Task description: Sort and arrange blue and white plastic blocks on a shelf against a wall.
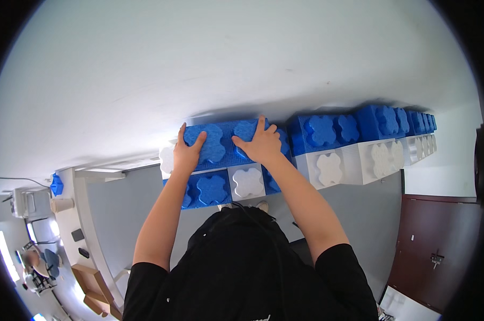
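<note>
A large blue building block (228, 146) with two clover-shaped studs lies on top of a stack against the white wall. My left hand (187, 154) grips its left end, thumb against a stud. Over the right part spreads my right hand (262, 142), its thumb on the second stud and its fingers along the far edge. Just beyond that hand, another blue stud is partly covered. Lower in the stack, a blue block (212, 189) and a white block (248, 182) show toward me. A white stud (167, 159) sticks out beyond my left hand.
To the right, blue blocks (322, 130) above white blocks (329, 168) continue along the wall. A dark red door (430, 240) stands at right. At left are a white counter (79, 208), an open cardboard box (91, 283) and a seated person (41, 263).
</note>
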Demonstrator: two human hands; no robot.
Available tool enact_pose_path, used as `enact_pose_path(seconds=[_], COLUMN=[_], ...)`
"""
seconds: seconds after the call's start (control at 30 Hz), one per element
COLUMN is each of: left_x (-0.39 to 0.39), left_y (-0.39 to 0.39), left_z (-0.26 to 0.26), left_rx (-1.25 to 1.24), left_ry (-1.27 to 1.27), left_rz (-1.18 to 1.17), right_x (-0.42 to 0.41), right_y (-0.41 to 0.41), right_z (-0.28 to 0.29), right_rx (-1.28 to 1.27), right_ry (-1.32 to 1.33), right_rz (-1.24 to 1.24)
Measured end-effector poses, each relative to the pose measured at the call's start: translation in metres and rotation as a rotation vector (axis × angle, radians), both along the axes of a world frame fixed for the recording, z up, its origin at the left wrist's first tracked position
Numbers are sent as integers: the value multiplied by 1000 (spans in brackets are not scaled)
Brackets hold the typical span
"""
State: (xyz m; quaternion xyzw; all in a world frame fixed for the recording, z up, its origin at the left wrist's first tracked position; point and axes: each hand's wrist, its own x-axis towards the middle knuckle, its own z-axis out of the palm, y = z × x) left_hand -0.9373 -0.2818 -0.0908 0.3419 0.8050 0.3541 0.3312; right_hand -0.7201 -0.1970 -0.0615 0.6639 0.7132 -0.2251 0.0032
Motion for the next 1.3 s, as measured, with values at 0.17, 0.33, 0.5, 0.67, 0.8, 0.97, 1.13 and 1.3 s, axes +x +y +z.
enact_pose_path(seconds=[0.17,0.33,0.5,0.67,0.8,0.97,1.13,1.3], left_x=[-11,-13,0,-3,-11,-20,-20,-23], left_y=[4,5,-13,-17,8,13,1,9], left_z=[-9,-13,-27,-27,-20,-38,-71,-70], left_rx=[47,60,73,180,65,-33,-42,-48], left_ry=[-143,-151,-126,-332,-265,-319,-110,-107], left_rz=[67,52,79,98,90,153,185,137], right_x=[-5,-6,4,-4,-12,-23,-19,-22], right_y=[1,10,-14,-21,3,11,-3,6], right_z=[-43,-44,-50,-55,-53,-57,-68,-70], right_rx=[555,457,490,517,448,317,473,424], right_ry=[-97,38,57,-7,-8,-45,41,18], right_rz=[369,423,406,408,398,416,370,350])
